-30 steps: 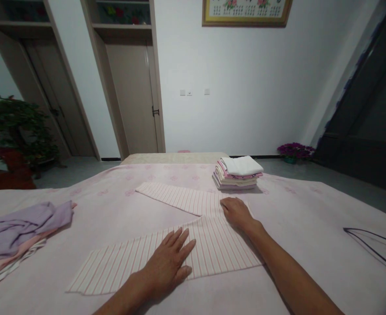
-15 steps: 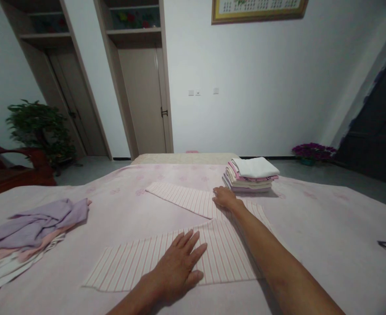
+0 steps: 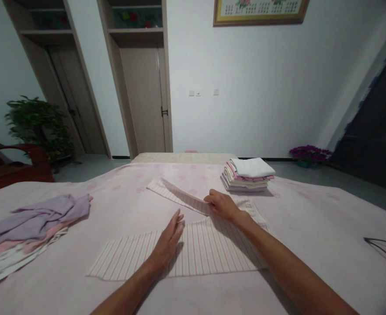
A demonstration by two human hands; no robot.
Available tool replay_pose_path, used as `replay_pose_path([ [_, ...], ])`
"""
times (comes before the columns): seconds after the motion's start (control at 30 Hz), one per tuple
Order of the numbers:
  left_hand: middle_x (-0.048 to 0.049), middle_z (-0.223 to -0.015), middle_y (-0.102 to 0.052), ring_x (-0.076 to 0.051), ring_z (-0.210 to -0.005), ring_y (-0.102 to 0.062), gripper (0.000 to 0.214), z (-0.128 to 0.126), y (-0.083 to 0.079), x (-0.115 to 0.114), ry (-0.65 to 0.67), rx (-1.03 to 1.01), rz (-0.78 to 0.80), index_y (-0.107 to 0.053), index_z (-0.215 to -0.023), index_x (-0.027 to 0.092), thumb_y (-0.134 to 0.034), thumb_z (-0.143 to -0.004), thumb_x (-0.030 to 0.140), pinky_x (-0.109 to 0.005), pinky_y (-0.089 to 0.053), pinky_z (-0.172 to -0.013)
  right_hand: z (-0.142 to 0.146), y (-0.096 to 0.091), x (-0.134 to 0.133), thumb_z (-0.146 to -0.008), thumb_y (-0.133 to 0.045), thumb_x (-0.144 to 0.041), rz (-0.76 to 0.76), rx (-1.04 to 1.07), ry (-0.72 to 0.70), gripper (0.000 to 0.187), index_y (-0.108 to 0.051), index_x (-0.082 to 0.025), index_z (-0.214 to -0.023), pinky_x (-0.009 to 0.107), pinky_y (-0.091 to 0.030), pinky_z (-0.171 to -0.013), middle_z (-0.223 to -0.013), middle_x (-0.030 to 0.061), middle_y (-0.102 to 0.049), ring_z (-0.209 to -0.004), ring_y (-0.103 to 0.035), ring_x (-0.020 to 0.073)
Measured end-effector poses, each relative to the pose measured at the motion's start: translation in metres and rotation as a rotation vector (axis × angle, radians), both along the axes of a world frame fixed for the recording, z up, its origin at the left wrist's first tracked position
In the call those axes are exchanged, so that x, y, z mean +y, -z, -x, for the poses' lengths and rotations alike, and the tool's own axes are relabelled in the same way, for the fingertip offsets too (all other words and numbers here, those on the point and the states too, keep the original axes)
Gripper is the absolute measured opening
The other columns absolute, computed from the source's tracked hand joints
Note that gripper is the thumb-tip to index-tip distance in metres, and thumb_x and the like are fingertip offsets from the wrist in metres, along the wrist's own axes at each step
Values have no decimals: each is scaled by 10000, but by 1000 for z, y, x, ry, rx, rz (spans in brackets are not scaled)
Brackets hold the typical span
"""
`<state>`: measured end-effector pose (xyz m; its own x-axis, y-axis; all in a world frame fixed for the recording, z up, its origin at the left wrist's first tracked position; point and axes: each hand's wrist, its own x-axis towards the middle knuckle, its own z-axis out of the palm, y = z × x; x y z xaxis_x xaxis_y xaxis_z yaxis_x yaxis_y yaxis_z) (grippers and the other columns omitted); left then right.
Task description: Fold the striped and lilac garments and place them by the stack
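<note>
A pair of white trousers with pink stripes (image 3: 199, 251) lies spread on the pink bed cover, legs pointing left. My right hand (image 3: 223, 204) is closed on the far leg's edge and lifts it, so that leg is partly folded up toward me. My left hand (image 3: 168, 240) hovers edge-on over the near leg, its fingers stretched out and holding nothing. The waist end lies partly behind my right forearm.
A stack of folded clothes (image 3: 248, 175) stands at the far right of the bed cover (image 3: 311, 227). Loose lilac, pink and white clothes (image 3: 42, 223) lie heaped at left. A thin dark wire object (image 3: 381, 247) lies near the right edge.
My right hand has gone from resting on the far leg to gripping its edge and raising it. My left hand has come up off the near leg and turned on its side.
</note>
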<state>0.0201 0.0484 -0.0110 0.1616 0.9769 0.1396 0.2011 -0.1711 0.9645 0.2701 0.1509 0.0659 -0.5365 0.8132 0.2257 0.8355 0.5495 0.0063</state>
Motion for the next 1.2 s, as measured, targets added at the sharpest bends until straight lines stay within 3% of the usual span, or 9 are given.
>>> replay_pose_path([
  [0.17, -187, -1501, -481, -263, -1258, -591, 724, 3, -2, 13, -195, -607, 105, -352, -1507, 240, -555, -913, 601, -445, -435, -1086, -3, 1, -79, -857, -497, -81, -114, -21, -281, 182, -641, -192, -867, 267, -283, -623, -867, 39, -573, -745, -508, 147],
  [0.27, -184, -1398, -581, -257, -1198, -630, 642, 5, -6, 14, -208, -765, 97, -435, -1426, 209, -574, -917, 574, -445, -468, -1065, -14, 11, -113, -812, -557, -108, -33, -39, -410, 95, -583, -187, -766, 279, -243, -594, -810, 29, -564, -692, -474, 140],
  [0.37, -148, -1301, -649, -231, -1142, -660, 574, 5, -10, 12, -180, -801, 86, -455, -1389, 208, -626, -916, 485, -432, -476, -1072, -29, 23, -129, -854, -538, -137, 39, 2, -417, 110, -568, -192, -763, 282, -256, -603, -801, 23, -570, -697, -485, 140],
  [0.57, -107, -1184, -680, -136, -972, -697, 835, 4, -10, 18, -326, -652, 200, -258, -1545, 224, -734, -859, 250, -332, -510, -1026, -50, 35, -135, -882, -541, -197, 51, 102, -275, 79, -612, -198, -847, 301, -339, -704, -845, 35, -593, -780, -529, 169],
  [0.73, -128, -1058, -715, -154, -880, -706, 492, 11, -18, 36, -259, -642, 359, -588, -1274, 93, -730, -802, 91, -286, -576, -903, -53, 38, -137, -843, -551, -181, 62, 122, -246, 108, -630, -202, -914, 311, -349, -733, -884, 38, -597, -810, -533, 182],
  [0.87, -138, -985, -735, -180, -867, -716, 306, 16, -27, 44, -242, -661, 409, -662, -1102, 64, -704, -799, 56, -283, -602, -829, -59, 36, -136, -720, -558, -99, 45, 81, -191, 265, -647, -208, -945, 331, -343, -762, -909, 46, -609, -848, -532, 203],
  [1.03, -146, -1165, -711, -201, -975, -706, 483, 30, -50, 31, -355, -543, 95, -617, -1292, 92, -716, -832, 202, -356, -571, -937, -78, 38, -130, -691, -540, -87, 3, 41, -38, 217, -634, -192, -856, 348, -354, -805, -919, 67, -624, -883, -539, 223],
  [1.13, -115, -1262, -671, -215, -1043, -685, 530, 49, -57, 2, -393, -228, -158, -586, -1370, 152, -651, -884, 352, -377, -544, -985, -93, 40, -124, -670, -529, -80, 4, 40, 17, 266, -652, -195, -876, 352, -363, -839, -932, 71, -640, -902, -551, 229],
  [1.2, -97, -1276, -660, -228, -1082, -671, 506, 66, -49, -25, -413, 88, -324, -583, -1381, 202, -592, -916, 399, -373, -555, -958, -101, 41, -120, -659, -515, -69, 11, 69, 27, 328, -666, -205, -917, 353, -365, -867, -935, 64, -654, -919, -561, 228],
])
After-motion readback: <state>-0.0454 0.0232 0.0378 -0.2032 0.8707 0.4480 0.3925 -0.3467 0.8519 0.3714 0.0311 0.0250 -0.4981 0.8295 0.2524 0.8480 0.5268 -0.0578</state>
